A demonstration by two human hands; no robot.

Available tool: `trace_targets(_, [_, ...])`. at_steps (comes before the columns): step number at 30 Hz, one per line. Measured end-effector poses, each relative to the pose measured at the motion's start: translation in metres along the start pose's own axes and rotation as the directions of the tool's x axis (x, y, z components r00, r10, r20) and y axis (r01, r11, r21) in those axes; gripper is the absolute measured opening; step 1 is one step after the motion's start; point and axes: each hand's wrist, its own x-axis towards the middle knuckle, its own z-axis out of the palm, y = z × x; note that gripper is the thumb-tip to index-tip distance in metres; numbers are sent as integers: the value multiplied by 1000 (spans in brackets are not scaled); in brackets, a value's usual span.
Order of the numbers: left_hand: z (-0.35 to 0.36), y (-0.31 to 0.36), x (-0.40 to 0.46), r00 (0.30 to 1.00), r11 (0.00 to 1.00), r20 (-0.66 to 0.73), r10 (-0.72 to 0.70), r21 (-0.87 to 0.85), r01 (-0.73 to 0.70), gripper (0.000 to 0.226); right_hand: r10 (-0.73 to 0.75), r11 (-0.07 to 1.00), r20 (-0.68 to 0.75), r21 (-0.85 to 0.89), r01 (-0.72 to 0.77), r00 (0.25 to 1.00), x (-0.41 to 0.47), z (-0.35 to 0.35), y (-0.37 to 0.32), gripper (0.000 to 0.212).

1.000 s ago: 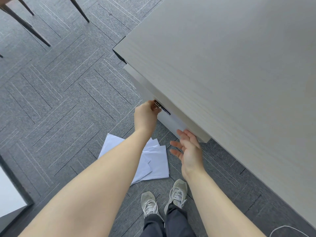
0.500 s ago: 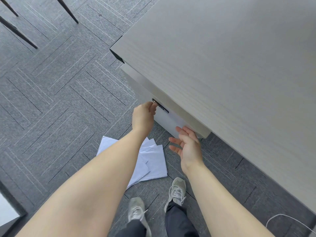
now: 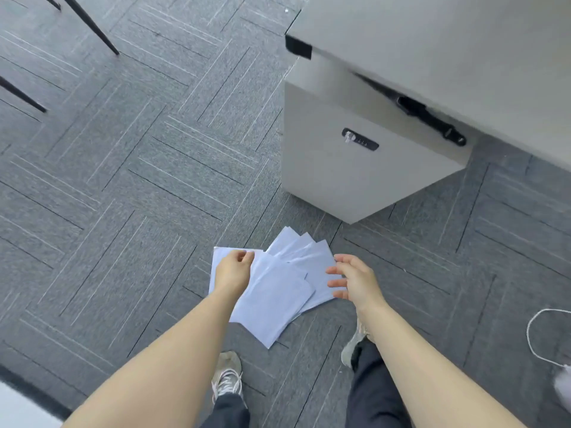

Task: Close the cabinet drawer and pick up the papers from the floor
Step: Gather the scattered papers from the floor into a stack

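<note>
Low over the grey carpet (image 3: 123, 186), both hands now hang above the spilled papers (image 3: 278, 291), whereas half a second ago the left hand (image 3: 233, 270) was at the lock on the cabinet drawer (image 3: 349, 168) and the right hand (image 3: 355, 281) hovered beside the drawer front. The view has dropped with them, so the person has evidently bent down. The drawer front looks flush with the cabinet body, so I judge the closing step done, though the angle is steep and I cannot rule out a thin gap. What remains is gathering the sheets.

The left hand is loosely curled with its fingertips at the far-left corner of the fan; whether it pinches a sheet I cannot tell. The right hand is spread, fingers apart, holding nothing, just at the right edge of the stack.

The papers are thin white sheets fanned in overlapping rectangles, lying flat between the shoes (image 3: 227, 378) and the cabinet. They will likely slide on one another and need squaring. The carpet is low-pile tile with a herringbone line pattern. The cabinet is a smooth matte pale box with a small black lock plate (image 3: 360, 140), tucked beneath a pale wood-grain desk top (image 3: 448, 41).
</note>
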Motion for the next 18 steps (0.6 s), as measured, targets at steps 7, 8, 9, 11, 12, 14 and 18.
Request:
trace_targets(7, [-3,-196,94,973,970,16,-232,-68,233,43,185,975,-20,-126,-186,983,84,80,188,25])
trace_targets(8, [5,-220,114,968,966,16,-251,-59,251,44,195,972,-33,-131,-198,980,105,86,213,26])
trace_targets(9, [15,-242,135,966,965,11,-259,-52,259,44,201,969,-48,-138,-205,978,127,91,237,26])
trace_targets(11, [35,-283,179,967,967,-10,-253,-18,253,46,204,966,-96,-144,-216,974,173,98,283,23])
trace_targets(12, [47,-301,200,968,968,-24,-249,7,249,48,207,963,-123,-149,-224,971,196,100,304,22])
trace_targets(14, [69,-333,243,965,966,-66,-253,42,256,60,210,960,-182,-151,-238,961,243,101,340,33])
trace_targets(18, [103,-373,311,928,943,-211,-307,62,326,85,203,963,-369,-92,-253,907,317,104,384,75])
